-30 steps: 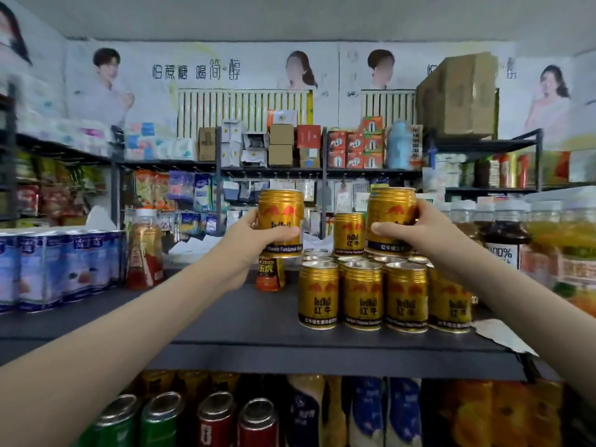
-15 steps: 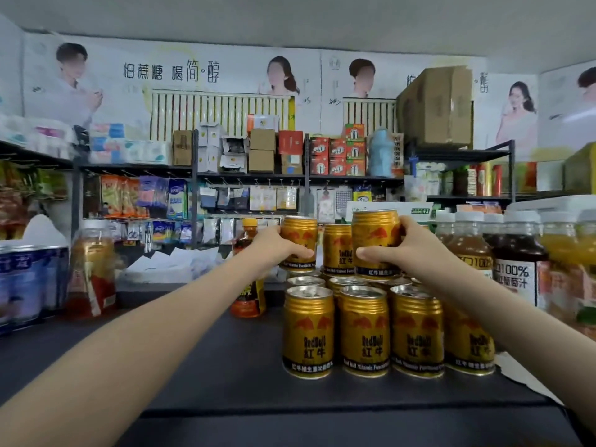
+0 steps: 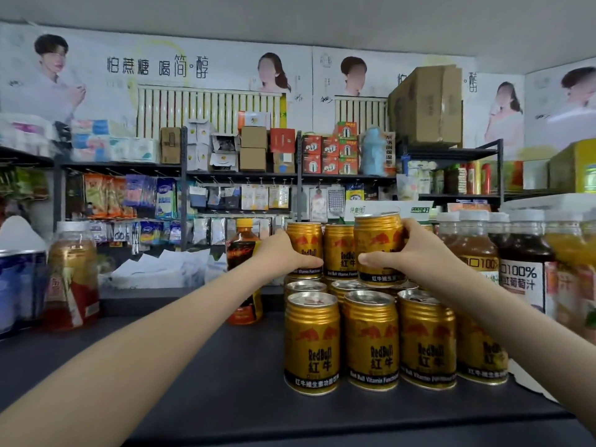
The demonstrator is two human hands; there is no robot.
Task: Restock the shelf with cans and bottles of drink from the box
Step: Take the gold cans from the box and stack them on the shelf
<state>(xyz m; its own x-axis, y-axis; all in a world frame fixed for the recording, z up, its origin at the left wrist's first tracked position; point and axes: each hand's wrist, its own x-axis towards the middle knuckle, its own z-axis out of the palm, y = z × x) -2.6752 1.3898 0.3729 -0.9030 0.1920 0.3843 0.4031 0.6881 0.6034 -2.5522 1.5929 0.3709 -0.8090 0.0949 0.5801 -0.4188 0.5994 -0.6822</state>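
Note:
Gold Red Bull cans stand in rows on the dark shelf top (image 3: 193, 366), with a front row (image 3: 371, 340) of several cans. My left hand (image 3: 283, 253) grips a gold can (image 3: 304, 246) that sits on the second layer, on top of the back cans. My right hand (image 3: 409, 256) grips another gold can (image 3: 377, 243), held just above or on the back cans, slightly higher than its neighbours. One more stacked can (image 3: 338, 250) stands between the two. The box is out of view.
Juice bottles (image 3: 519, 262) with white caps crowd the shelf's right side. A dark bottle with an orange cap (image 3: 243, 269) stands left of the cans. A jar (image 3: 72, 272) and blue cans (image 3: 19, 285) stand far left. Behind are store shelves (image 3: 238, 174).
Both hands have lowered their cans toward the stack's back rows; the left can now sits beside the stacked can. The camera has moved closer and slightly up.

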